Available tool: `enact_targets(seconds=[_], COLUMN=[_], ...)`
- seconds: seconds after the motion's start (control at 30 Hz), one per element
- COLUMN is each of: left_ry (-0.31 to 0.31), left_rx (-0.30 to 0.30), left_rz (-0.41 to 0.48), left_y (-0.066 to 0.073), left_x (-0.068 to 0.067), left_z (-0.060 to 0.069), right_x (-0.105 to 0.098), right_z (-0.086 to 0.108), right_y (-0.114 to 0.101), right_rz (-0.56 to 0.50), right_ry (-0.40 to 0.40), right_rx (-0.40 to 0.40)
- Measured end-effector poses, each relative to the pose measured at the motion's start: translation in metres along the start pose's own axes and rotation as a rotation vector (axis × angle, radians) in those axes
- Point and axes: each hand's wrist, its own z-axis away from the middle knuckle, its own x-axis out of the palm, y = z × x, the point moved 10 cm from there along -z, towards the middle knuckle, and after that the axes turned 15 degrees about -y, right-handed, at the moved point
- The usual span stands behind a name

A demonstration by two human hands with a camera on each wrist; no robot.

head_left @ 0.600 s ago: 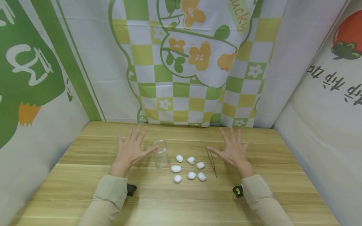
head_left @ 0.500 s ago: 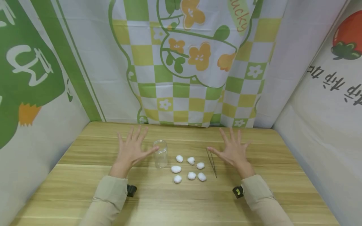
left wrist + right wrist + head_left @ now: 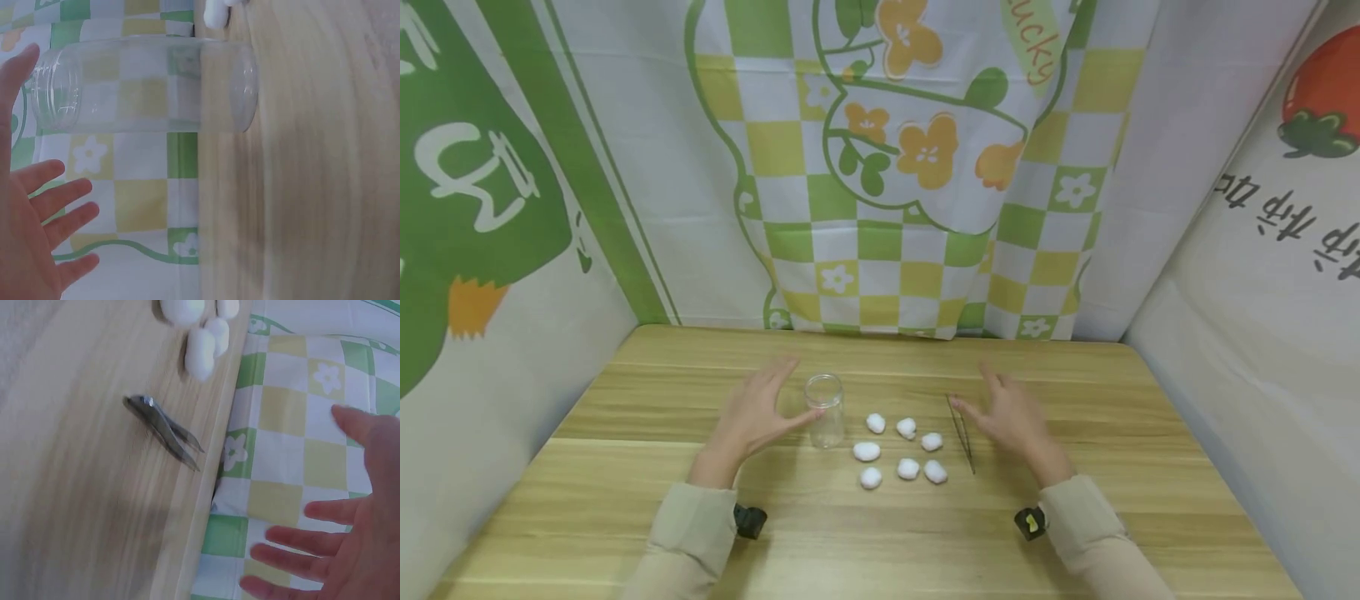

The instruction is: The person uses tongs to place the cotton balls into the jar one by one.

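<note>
Clearly, an upright clear glass jar [image 3: 827,433] by the left hand [image 3: 751,417], slim dark metal tweezers [image 3: 153,419] by the right hand [image 3: 1013,421]

The relation that counts here, I would judge, runs sideways: each hand has one thing just on its inner side. The jar stands on the pale wood-grained tabletop [image 3: 865,550], its long axis vertical, to the right of the left hand and far nearer to it than to the other. From the head camera the left thumb crosses the jar's side; the left wrist view puts the thumb tip level with the jar's mouth, and whether it touches I cannot tell.

The tweezers lie flat, left of the right hand, their long axis running mostly near to far: joined end on the near side, spread legs toward the green, yellow and white checked curtain [image 3: 880,242]. In the head view the right thumb tip overlaps those legs, yet the right wrist view shows hand and tweezers apart.

Both hands are free, fingers extended and loose above the tabletop, nothing in their grasp. Between jar and tweezers sit seven small white cotton-like balls [image 3: 867,451], loosely grouped
</note>
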Motion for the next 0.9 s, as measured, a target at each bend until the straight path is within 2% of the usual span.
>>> enact_targets(seconds=[0.13,0.33,0.53,0.77,0.9], left_ry=[0.001,-0.012,0.007,0.012,0.021], left_rx=[0.045,0.074,0.109,0.117,0.128], left_rz=[0.1,0.236,0.326,0.403,0.436], left_y=[0.0,-0.001,0.002,0.003,0.003], left_x=[0.009,0.025,0.03,0.035,0.037], left_z=[0.001,0.0,0.001,-0.001,-0.001], right_x=[0.006,0.014,0.025,0.037,0.047], right_z=[0.0,0.0,-0.001,0.0,0.0], right_y=[0.0,0.0,0.005,0.013,0.019], right_rz=[-0.047,-0.118,-0.25,-0.38,-0.52], right_ry=[-0.021,-0.036,-0.076,-0.141,-0.192], right_rx=[-0.02,-0.038,-0.026,0.012,0.06])
